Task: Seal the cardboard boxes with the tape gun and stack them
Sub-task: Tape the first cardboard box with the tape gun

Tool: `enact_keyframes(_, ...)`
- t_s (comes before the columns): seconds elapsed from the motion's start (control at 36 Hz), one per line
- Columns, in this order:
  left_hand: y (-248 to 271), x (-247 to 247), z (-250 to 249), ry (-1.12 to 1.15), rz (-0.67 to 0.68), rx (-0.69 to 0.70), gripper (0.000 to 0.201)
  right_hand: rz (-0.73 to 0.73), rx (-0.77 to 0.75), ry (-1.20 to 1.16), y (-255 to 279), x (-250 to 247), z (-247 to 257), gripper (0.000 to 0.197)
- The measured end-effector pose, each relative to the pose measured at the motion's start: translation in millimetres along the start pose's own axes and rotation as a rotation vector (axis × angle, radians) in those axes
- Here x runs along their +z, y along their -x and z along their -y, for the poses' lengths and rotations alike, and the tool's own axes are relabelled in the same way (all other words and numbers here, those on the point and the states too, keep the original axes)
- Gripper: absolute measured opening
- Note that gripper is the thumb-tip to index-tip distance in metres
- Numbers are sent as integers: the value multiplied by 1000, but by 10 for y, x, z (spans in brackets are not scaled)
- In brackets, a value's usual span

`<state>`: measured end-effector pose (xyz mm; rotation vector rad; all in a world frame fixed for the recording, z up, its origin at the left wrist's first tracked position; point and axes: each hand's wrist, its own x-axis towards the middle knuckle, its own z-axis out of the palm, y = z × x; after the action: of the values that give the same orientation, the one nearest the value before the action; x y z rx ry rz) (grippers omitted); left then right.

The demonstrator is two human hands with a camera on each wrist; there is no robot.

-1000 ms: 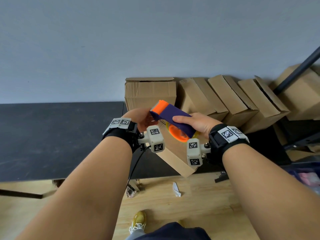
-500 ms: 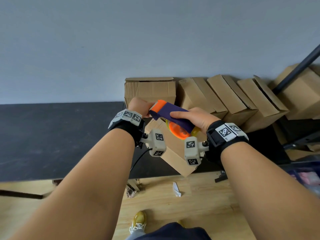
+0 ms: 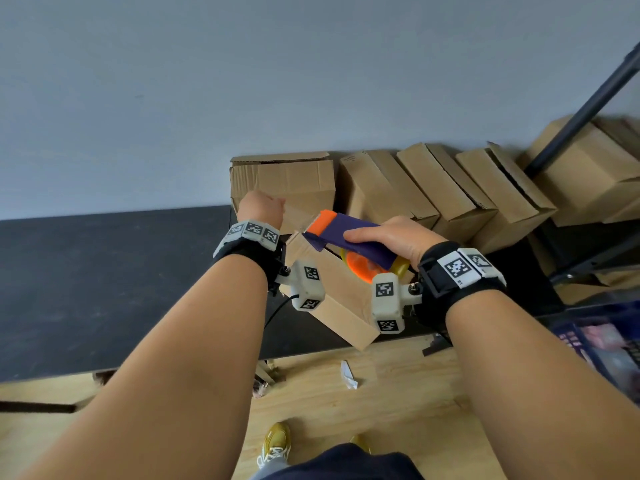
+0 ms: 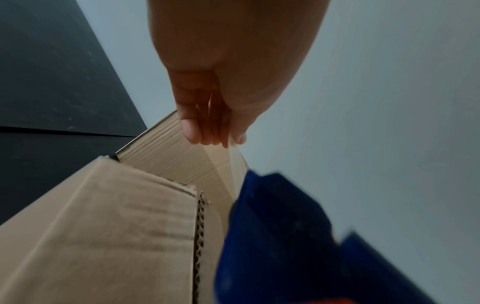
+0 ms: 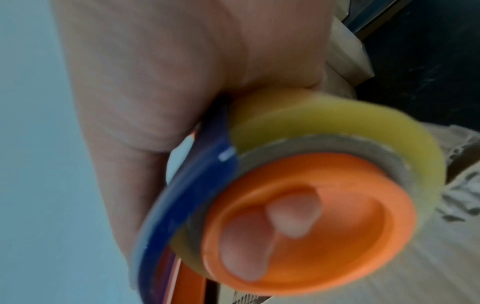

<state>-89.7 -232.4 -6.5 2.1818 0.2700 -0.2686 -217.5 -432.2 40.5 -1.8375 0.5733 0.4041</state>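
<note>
Head view: right hand (image 3: pixel 391 239) grips the tape gun (image 3: pixel 349 237); left hand (image 3: pixel 261 209) pinches its clear tape strip (image 4: pixel 233 164) above the box (image 3: pixel 332 292).

bench: black bench (image 3: pixel 104 289), wall behind
boxes: row of brown cardboard boxes (image 3: pixel 433 188) along wall, right of bench
near box: tilted cardboard box (image 3: pixel 343 299) before row
tape gun: blue-orange tape gun (image 3: pixel 349 233) above near box

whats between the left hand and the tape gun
A strip of clear tape stretches from the left hand's pinching fingertips down to the tape gun, over the box; it shows in the left wrist view.
</note>
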Motion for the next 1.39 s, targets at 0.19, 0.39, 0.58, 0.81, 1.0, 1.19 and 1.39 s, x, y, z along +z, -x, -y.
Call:
enact_keyframes(0.19, 9, 53, 125, 127, 30, -15, 25, 12, 47, 117, 12, 9, -106, 45)
enact_keyframes(0.39, 19, 142, 210, -33, 92, -15, 31, 10, 48, 135, -38, 34, -166, 48)
enact_keyframes(0.58, -124, 310, 315, -37, 98, -44, 25, 11, 55, 181, -70, 65, -120, 47)
enact_keyframes(0.81, -55, 298, 274, -251, 96, 21, 23, 13, 57, 198, -84, 72, -107, 49)
enact_keyframes(1.0, -124, 448, 414, -303, 90, 41, 22, -10, 59, 200, -128, 65, -151, 55)
enact_keyframes(1.19, -100, 473, 391, -273, 164, -106, 39, 4, 57, 188, -128, 79, -150, 51)
enact_keyframes(1.39, -44, 445, 367, -272, -114, 41, 34, 8, 66, 165, -165, 77, -144, 56)
